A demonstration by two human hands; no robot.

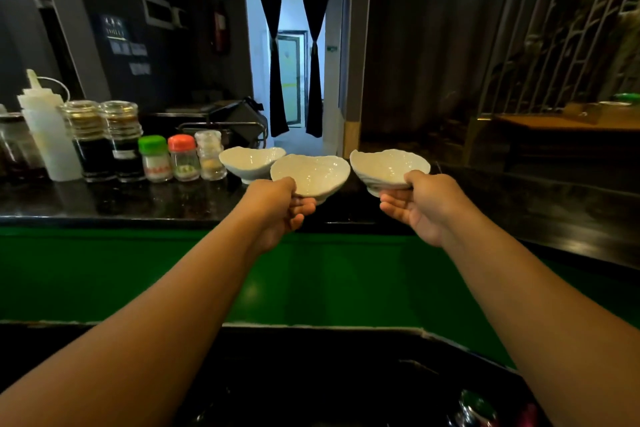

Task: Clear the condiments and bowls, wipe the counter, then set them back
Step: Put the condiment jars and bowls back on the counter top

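Two white wavy-rimmed bowls are held just above the dark counter point(138, 201). My left hand point(280, 208) grips the middle bowl point(311, 173) by its near rim. My right hand point(426, 208) grips the right bowl point(388, 166) the same way. A third white bowl point(249, 161) stands on the counter behind and left of the middle one. To its left a row of condiments lines the counter: a clear shaker point(210, 156), a red-capped jar point(183, 158), a green-capped jar point(155, 159), two dark sauce dispensers point(124, 142) point(88, 142) and a white squeeze bottle point(48, 132).
The counter has a green front panel point(311, 274) below its edge. A dark sink or basin point(311, 385) lies under my arms, with a metal tap point(474, 406) at lower right. Behind the counter stands dark kitchen equipment point(239, 121), and a curtained doorway point(294, 62) opens beyond.
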